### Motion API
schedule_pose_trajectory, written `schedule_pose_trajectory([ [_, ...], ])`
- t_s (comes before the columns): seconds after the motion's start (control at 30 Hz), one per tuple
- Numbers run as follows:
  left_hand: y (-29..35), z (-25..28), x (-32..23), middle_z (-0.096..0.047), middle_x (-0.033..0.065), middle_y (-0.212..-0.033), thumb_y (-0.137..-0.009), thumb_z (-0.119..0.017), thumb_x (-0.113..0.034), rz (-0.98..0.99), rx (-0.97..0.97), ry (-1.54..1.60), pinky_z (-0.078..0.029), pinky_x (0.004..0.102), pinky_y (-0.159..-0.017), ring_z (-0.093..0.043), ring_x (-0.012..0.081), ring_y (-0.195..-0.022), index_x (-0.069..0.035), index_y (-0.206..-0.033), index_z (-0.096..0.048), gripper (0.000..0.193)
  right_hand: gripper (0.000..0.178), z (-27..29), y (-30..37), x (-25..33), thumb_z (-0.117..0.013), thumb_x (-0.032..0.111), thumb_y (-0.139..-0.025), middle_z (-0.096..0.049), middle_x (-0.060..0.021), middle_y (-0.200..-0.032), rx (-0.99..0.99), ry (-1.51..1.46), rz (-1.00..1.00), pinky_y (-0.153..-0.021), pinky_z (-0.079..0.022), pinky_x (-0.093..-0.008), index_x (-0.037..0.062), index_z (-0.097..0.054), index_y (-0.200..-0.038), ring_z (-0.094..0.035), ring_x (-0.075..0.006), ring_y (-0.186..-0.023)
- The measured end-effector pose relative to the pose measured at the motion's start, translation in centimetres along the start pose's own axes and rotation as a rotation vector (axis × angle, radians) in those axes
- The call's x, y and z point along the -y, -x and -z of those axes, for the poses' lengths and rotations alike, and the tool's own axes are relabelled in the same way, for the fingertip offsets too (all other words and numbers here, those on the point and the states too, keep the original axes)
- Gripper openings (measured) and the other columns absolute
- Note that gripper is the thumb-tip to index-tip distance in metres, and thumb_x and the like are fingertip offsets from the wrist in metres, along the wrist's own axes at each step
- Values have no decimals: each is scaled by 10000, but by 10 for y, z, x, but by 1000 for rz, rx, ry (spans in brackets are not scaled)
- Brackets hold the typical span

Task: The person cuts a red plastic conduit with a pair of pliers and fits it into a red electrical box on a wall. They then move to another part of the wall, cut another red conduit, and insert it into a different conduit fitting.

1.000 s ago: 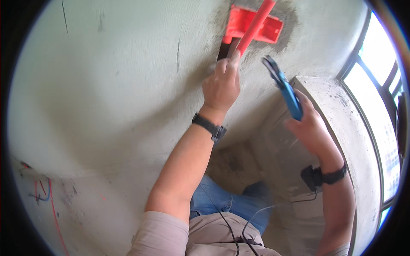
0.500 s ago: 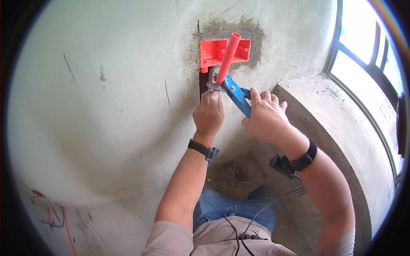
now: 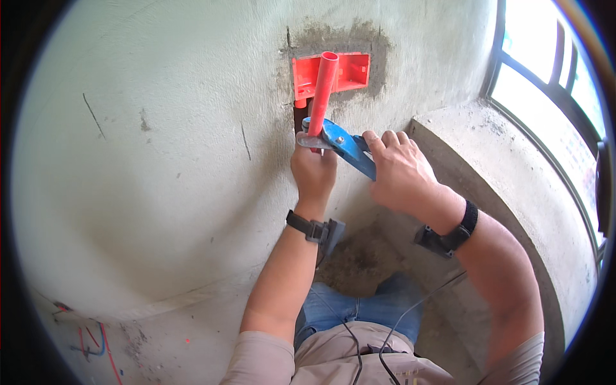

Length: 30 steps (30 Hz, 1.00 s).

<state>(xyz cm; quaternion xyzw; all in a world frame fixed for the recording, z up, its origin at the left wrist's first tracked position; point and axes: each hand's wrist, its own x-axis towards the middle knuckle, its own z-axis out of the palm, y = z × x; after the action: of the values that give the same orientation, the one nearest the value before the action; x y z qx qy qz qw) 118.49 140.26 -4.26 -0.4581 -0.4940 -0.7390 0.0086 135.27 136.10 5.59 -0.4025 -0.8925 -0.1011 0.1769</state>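
Against a rough plastered wall [image 3: 186, 128], holding a red pipe [image 3: 323, 93] in a blue cutter [image 3: 350, 150].

Gripping the pipe's lower part in the curled left hand [image 3: 312, 171], just below the cutter's head; wrapping the right hand [image 3: 404, 171] around the cutter's handles. Bracketing the pipe between the jaws, with the blade's bite too hidden to tell. Leaning the pipe's hollow top slightly rightward, in front of a red wall box [image 3: 353, 72] and well left of a window [image 3: 539, 106].
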Motion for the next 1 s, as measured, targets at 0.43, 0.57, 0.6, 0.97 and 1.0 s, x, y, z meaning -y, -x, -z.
schedule_pose_trajectory([
  [0.43,2,16,-5,-559,-8,-628,-800,-656,-46,40,356,116,-425,301,-556,-504,66,-603,-18,-737,-580,102,517,-13,-33,-76,-634,84,-694,-603,-139,-966,-46,121,414,-779,-497,-451,65,-558,-1205,-620,-351,-917],
  [0.57,-1,1,-2,-524,-6,-585,-793,-663,-66,28,273,30,-408,306,-536,-473,74,-558,-24,-710,-541,153,421,-22,-22,-81,-645,106,-708,-641,-153,-885,-79,9,314,-724,-518,-481,68,-582,-1123,-651,-389,-851],
  [0.6,-8,-5,3,-524,-6,-585,-793,-663,-66,25,276,26,-408,306,-536,-473,74,-558,-24,-710,-541,153,421,-21,-22,-79,-645,106,-708,-641,-153,-885,-83,5,312,-724,-518,-481,68,-582,-1123,-651,-389,-851],
  [0.97,-33,41,1,-616,225,-1041,-1028,-471,-250,-177,457,-209,-478,439,-836,-612,364,-944,28,-1107,-520,293,238,-87,93,-75,-648,174,-711,-648,-227,-780,215,-624,-550,-747,-496,-488,35,-578,-891,-636,-431,-821],
  [1.0,-40,46,2,-642,260,-1050,-999,-532,-295,-376,463,-356,-493,470,-816,-625,426,-949,22,-1117,-545,339,234,-103,110,-77,-644,173,-711,-648,-231,-780,253,-648,-576,-746,-494,-484,27,-579,-882,-635,-431,-814],
])
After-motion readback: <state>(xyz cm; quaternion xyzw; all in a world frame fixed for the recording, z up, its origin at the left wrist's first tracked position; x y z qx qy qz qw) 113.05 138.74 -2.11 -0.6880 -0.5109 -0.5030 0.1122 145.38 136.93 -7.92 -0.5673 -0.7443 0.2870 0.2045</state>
